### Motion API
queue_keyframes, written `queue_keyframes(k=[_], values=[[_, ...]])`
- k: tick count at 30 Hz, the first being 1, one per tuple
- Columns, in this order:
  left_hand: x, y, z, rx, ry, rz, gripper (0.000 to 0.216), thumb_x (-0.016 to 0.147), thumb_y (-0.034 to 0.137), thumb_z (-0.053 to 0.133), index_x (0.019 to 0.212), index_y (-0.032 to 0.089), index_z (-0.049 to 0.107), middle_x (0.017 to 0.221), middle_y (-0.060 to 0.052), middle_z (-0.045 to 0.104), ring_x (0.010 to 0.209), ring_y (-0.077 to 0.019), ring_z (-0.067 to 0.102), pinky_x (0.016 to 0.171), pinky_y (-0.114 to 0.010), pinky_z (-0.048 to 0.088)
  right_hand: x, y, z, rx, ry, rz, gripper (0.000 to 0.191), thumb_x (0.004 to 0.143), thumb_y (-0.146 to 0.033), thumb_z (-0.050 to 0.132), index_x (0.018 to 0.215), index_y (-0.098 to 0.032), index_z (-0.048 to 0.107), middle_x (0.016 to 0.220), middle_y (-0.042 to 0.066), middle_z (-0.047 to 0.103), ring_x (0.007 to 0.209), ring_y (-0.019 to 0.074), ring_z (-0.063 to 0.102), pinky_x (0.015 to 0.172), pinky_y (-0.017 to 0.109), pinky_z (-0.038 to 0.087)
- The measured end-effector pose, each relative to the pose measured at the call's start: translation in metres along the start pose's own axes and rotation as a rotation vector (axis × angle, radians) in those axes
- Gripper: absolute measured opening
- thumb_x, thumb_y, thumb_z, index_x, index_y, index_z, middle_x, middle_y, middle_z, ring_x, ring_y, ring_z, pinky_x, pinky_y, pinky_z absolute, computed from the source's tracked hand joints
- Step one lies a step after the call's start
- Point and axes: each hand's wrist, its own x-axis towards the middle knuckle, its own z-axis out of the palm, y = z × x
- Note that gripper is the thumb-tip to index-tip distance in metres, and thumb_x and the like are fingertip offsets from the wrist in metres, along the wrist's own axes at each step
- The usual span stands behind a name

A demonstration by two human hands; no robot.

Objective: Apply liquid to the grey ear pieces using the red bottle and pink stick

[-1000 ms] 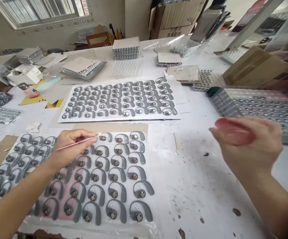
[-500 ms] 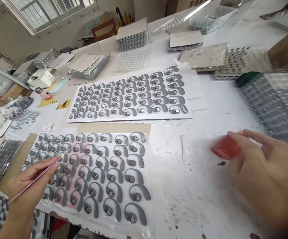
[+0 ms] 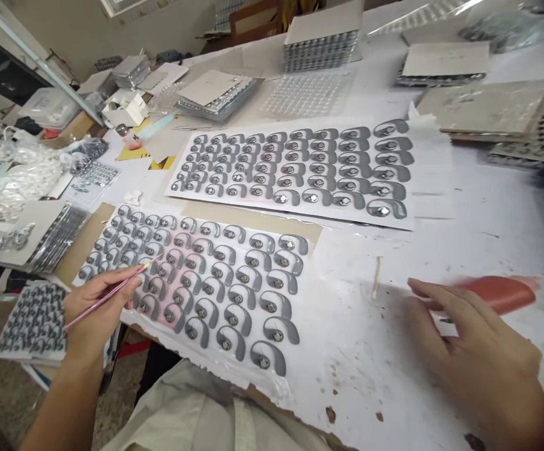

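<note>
A slender pink brush (image 3: 107,296), yellow near its tip, is pinched in the fingers of the left hand (image 3: 100,307) over a sheet (image 3: 260,378) of grey hooks (image 3: 228,273); right of the sheet, I cannot tell whether the right hand (image 3: 482,357) grips a blurred red object (image 3: 501,294).

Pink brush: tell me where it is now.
In the head view, the pink brush is left of centre, held in the left hand, tip over the nearer white sheet of grey hook-shaped parts.
</note>
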Motion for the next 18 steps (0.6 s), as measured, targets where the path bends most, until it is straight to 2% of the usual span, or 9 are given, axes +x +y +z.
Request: queue_keyframes(k=[5,7,9,11,14,16,18], values=[[-0.004,-0.013,-0.016,-0.082,0.021,-0.026,0.025,0.07,0.029,0.078,0.094,0.021,0.076,0.072,0.001,0.069,0.044,-0.0047,0.049,0.041,-0.017,0.041,-0.002,0.001,0.008,-0.009,0.063,-0.024,0.013,0.084,-0.017,0.061,0.096,-0.016,0.065,0.075,0.0,0.068,0.062,0.0093,0.063,0.05,0.017,0.043],[-0.004,-0.019,-0.022,-0.104,0.035,-0.037,0.025,0.071,0.029,0.078,0.094,0.02,0.076,0.073,0.0,0.069,0.043,-0.0046,0.049,0.041,-0.017,0.04,-0.003,-0.004,0.009,0.022,0.045,0.025,0.012,0.083,-0.018,0.061,0.093,-0.017,0.066,0.074,0.0,0.069,0.062,0.0103,0.064,0.053,0.018,0.046],[-0.003,-0.026,-0.028,-0.133,0.056,-0.05,0.024,0.07,0.028,0.078,0.093,0.019,0.076,0.071,0.0,0.069,0.043,-0.0046,0.049,0.041,-0.017,0.04,-0.004,-0.017,0.008,0.147,-0.025,0.211,0.014,0.083,-0.025,0.06,0.092,-0.018,0.067,0.077,0.002,0.07,0.062,0.0126,0.065,0.056,0.021,0.049],[-0.001,-0.031,-0.034,-0.16,0.079,-0.073,0.025,0.07,0.027,0.078,0.094,0.019,0.076,0.065,0.001,0.067,0.043,-0.0053,0.049,0.042,-0.017,0.04,-0.003,-0.036,0.004,0.384,-0.1,0.547,0.021,0.082,-0.034,0.061,0.094,-0.019,0.067,0.081,0.005,0.071,0.064,0.015,0.065,0.061,0.025,0.053],[0.002,-0.038,-0.045,-0.166,0.101,-0.096,0.025,0.071,0.027,0.077,0.095,0.019,0.076,0.055,0.003,0.062,0.042,-0.0058,0.048,0.042,-0.017,0.04,0.001,-0.065,-0.002,0.84,-0.166,1.032,0.034,0.074,-0.04,0.071,0.101,-0.02,0.065,0.092,0.006,0.07,0.081,0.0195,0.069,0.076,0.03,0.058],[0.003,-0.043,-0.053,-0.145,0.104,-0.117,0.025,0.072,0.028,0.076,0.095,0.017,0.075,0.051,0.004,0.059,0.04,-0.0056,0.047,0.041,-0.017,0.038,0.003,-0.079,-0.004,1.095,-0.217,1.219,0.04,0.067,-0.041,0.077,0.099,-0.021,0.063,0.099,0.007,0.068,0.092,0.0227,0.069,0.084,0.033,0.058],[0.005,-0.051,-0.06,-0.177,0.108,-0.141,0.024,0.073,0.028,0.074,0.092,0.015,0.075,0.049,0.004,0.057,0.039,-0.0068,0.047,0.04,-0.019,0.038,0.004,-0.087,-0.005,1.242,-0.266,1.325,0.043,0.062,-0.04,0.081,0.097,-0.021,0.063,0.102,0.007,0.067,0.098,0.025,0.068,0.087,0.034,0.058]])
